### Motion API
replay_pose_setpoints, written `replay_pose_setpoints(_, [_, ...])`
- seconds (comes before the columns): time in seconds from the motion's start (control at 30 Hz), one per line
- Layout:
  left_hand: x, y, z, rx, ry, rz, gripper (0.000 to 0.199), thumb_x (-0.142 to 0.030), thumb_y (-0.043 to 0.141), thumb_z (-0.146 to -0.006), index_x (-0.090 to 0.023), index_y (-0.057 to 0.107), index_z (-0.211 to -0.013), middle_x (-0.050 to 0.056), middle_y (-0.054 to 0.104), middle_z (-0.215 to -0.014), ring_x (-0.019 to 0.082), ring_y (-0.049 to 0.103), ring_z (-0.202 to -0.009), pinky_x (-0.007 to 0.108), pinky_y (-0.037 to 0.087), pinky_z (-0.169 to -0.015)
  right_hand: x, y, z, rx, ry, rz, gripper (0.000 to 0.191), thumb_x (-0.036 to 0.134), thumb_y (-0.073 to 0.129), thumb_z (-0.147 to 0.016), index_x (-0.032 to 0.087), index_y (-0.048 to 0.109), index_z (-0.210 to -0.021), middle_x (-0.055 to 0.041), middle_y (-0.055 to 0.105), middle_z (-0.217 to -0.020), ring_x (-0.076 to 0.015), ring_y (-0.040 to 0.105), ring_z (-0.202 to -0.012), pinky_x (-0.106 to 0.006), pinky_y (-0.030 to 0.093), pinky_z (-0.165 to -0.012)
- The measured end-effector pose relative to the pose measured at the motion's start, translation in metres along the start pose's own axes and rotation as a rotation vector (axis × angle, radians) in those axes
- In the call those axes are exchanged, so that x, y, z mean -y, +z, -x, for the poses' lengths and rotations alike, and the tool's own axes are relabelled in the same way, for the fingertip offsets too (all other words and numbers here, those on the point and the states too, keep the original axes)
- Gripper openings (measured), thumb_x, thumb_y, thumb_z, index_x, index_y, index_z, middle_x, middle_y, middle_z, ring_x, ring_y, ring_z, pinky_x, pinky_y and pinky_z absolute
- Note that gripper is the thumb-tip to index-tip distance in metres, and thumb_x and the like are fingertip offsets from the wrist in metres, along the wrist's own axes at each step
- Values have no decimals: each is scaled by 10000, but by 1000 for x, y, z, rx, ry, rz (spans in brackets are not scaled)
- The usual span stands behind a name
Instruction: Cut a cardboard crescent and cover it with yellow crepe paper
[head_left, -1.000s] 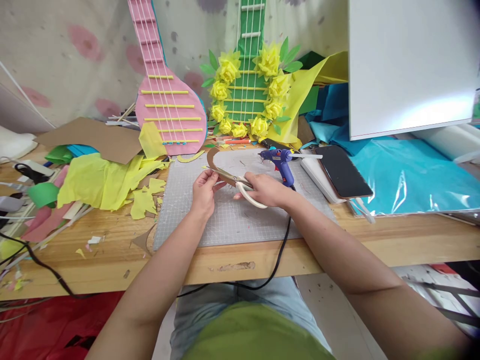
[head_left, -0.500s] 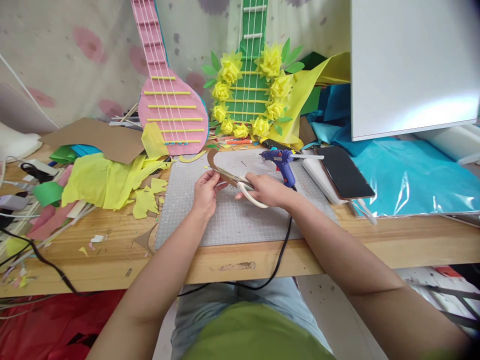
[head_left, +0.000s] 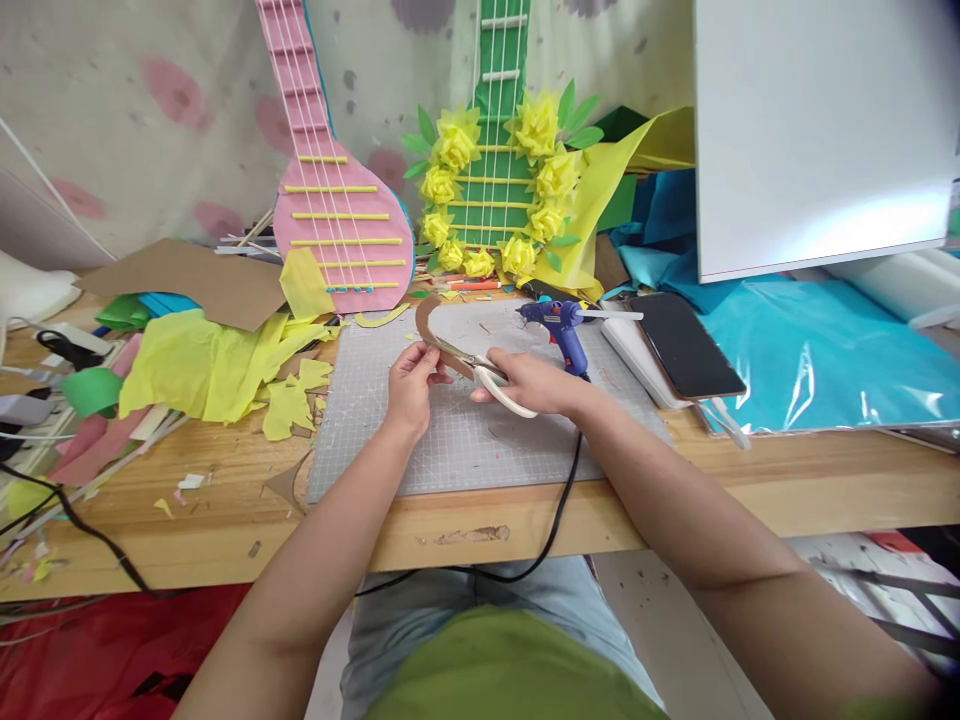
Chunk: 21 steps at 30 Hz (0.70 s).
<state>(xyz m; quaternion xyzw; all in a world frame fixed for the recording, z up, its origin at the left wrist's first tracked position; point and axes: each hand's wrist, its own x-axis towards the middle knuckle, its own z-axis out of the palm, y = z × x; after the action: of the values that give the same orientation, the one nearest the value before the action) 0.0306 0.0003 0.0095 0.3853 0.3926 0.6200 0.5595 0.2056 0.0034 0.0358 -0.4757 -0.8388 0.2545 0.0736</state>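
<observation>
My left hand (head_left: 411, 385) pinches a curved strip of brown cardboard (head_left: 424, 318) between thumb and fingers. Around the white handles of a pair of scissors (head_left: 504, 392) my right hand (head_left: 529, 380) is closed. The scissor blades lie along the cardboard strip, close to my left fingertips; whether they are parted I cannot make out. Both hands are over the grey gridded cutting mat (head_left: 450, 470). Just beyond my right hand, a blue glue gun (head_left: 562, 328) with a white glue stick rests on the mat.
A pink paper guitar (head_left: 345, 220) and a green one (head_left: 491, 190) with yellow paper flowers stand at the back. Yellow paper scraps (head_left: 191, 360) cover the left. A phone (head_left: 686, 345) and blue wrapped sheets (head_left: 832, 350) lie right. A black cord (head_left: 562, 500) crosses the table edge.
The view has shifted slightly. The cardboard strip has tilted a little between my hands; both hands keep their hold in nearly the same place.
</observation>
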Motion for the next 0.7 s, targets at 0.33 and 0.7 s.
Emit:
replay_pose_setpoints(0.33, [1, 9, 7, -137, -52, 102, 173, -236, 633, -688, -172, 502, -595, -51, 438, -505, 52, 402, -450, 166, 335, -418, 7, 7, -1, -30, -4, 47, 495, 654, 393, -778, 176, 465, -885, -68, 605, -768, -157, 506, -630, -233, 292, -552])
replay_pose_setpoints(0.7, [6, 10, 8, -120, -36, 67, 217, -331, 629, -705, -184, 490, -629, -41, 458, -565, 61, 424, -481, 178, 334, -420, 5, 3, -1, 19, 11, -36, 460, 637, 430, -766, 184, 461, -835, -34, 567, -735, -140, 471, -622, -229, 292, -551])
